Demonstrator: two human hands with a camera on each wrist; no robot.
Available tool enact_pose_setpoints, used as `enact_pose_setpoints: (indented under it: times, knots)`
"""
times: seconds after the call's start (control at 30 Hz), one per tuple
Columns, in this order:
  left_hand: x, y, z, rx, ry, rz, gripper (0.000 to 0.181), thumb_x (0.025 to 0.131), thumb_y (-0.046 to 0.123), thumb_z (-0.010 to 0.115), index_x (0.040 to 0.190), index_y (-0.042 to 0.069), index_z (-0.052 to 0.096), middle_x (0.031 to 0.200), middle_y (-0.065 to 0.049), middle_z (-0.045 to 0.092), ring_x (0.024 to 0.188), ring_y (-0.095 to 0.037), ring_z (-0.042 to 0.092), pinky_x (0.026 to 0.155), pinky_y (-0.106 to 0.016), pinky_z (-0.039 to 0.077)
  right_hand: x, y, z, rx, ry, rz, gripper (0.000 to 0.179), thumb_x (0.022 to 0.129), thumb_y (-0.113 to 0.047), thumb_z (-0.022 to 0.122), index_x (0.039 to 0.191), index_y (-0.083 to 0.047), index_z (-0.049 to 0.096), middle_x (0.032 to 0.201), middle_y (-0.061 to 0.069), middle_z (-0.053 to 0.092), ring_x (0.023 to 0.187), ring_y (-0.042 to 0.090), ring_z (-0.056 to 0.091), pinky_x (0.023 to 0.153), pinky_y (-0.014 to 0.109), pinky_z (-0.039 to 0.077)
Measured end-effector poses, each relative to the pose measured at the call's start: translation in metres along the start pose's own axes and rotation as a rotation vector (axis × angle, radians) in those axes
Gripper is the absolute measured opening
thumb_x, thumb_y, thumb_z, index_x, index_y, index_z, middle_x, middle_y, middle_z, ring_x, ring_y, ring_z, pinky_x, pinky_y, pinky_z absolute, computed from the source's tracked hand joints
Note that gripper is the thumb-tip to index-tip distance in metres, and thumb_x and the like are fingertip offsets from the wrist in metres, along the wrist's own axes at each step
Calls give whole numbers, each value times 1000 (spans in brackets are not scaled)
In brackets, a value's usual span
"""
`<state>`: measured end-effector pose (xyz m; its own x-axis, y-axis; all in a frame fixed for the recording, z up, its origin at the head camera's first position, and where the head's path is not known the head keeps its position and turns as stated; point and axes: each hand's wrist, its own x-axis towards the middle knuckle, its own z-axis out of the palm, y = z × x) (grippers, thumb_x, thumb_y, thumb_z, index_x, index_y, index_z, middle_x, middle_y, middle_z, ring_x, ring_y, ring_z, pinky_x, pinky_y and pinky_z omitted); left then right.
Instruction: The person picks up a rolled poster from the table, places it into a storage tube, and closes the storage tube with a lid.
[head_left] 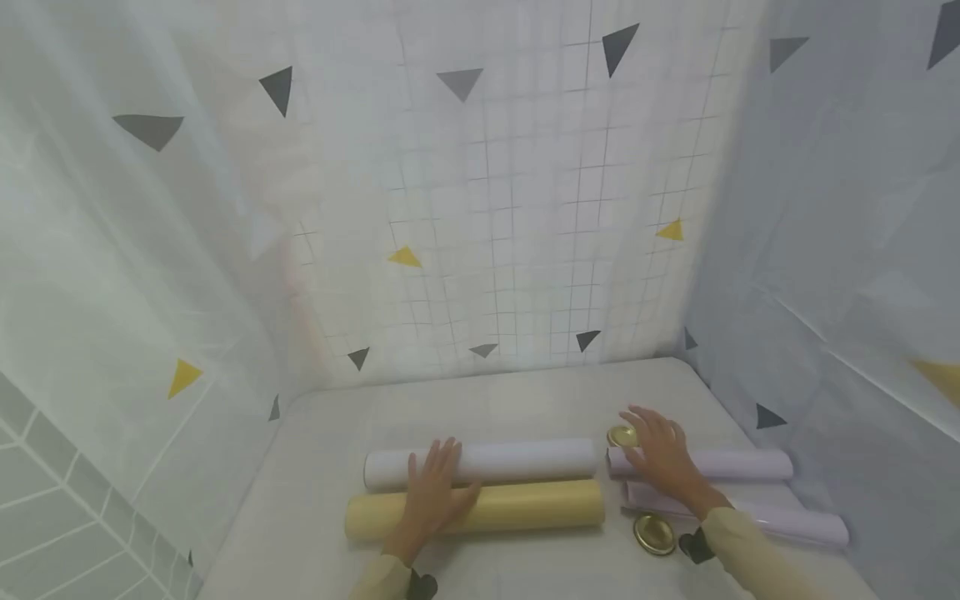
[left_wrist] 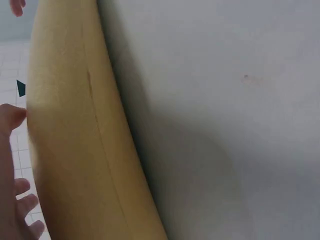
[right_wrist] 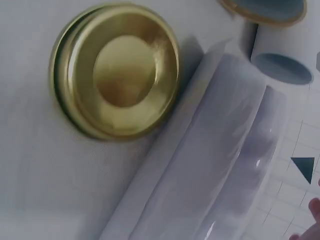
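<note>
In the head view my left hand (head_left: 432, 500) lies across a yellow cardboard tube (head_left: 536, 506), fingers straight and reaching to a white tube (head_left: 528, 458) behind it. The left wrist view shows the seam of the yellow tube (left_wrist: 95, 120), with thumb and fingertips at its far side. My right hand (head_left: 663, 457) is spread over the left part of two pale lilac rolled sheets (head_left: 738, 463). Its fingertips are beside a round gold lid (head_left: 621, 436), which the hand partly covers. Another gold lid (head_left: 655, 533) lies in front of the rolls, close to the right wrist.
All of it lies on a white-covered table (head_left: 315, 442). Behind it hangs a pale sheet with grid lines and triangles (head_left: 517, 208), and similar sheeting (head_left: 847, 250) closes off the right side. In the right wrist view, hollow tube ends (right_wrist: 282, 68) face the lilac rolls.
</note>
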<state>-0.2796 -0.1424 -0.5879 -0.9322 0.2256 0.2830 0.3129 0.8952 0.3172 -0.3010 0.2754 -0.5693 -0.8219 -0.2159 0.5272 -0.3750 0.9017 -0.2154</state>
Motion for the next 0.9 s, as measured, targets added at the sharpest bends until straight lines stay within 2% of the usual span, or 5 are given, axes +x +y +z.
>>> enact_pose_setpoints:
  times: [0.1, 0.23, 0.5, 0.7, 0.9]
  knots:
    - [-1, 2, -1, 16, -20, 5, 77, 93, 57, 59, 149, 6, 49, 158, -15, 49, 150, -41, 42, 119, -75, 22, 0, 9, -1, 19, -19, -47, 51, 83, -13, 74, 131, -2, 60, 136, 21, 59, 125, 44, 53, 98, 69, 42]
    - [0, 1, 1, 7, -35, 30, 77, 92, 56, 60, 149, 5, 49, 158, -15, 50, 150, -40, 42, 120, -74, 24, -4, 15, -10, 101, -119, -60, 39, 90, -13, 71, 127, -2, 62, 128, 17, 65, 123, 41, 57, 99, 65, 45]
    - [2, -7, 8, -220, -49, 181, 73, 89, 55, 69, 144, 9, 54, 156, -15, 51, 150, -40, 38, 124, -66, 24, -5, 21, -27, 216, -307, -34, 29, 100, -22, 64, 126, -9, 66, 114, 3, 73, 109, 29, 67, 97, 53, 52]
    - [0, -9, 10, -171, 24, 324, 69, 84, 64, 71, 133, 16, 60, 143, -6, 58, 137, -32, 49, 111, -61, 38, -11, 25, -30, 249, -323, -93, 23, 99, -24, 66, 117, -9, 68, 107, 1, 74, 95, 23, 68, 81, 35, 57]
    - [-3, -4, 3, -154, -27, 271, 63, 79, 61, 78, 127, 24, 64, 130, 0, 61, 124, -22, 51, 105, -51, 41, -18, 32, -27, 281, -366, -126, 27, 98, -35, 68, 115, -14, 68, 107, -3, 74, 97, 18, 70, 85, 37, 59]
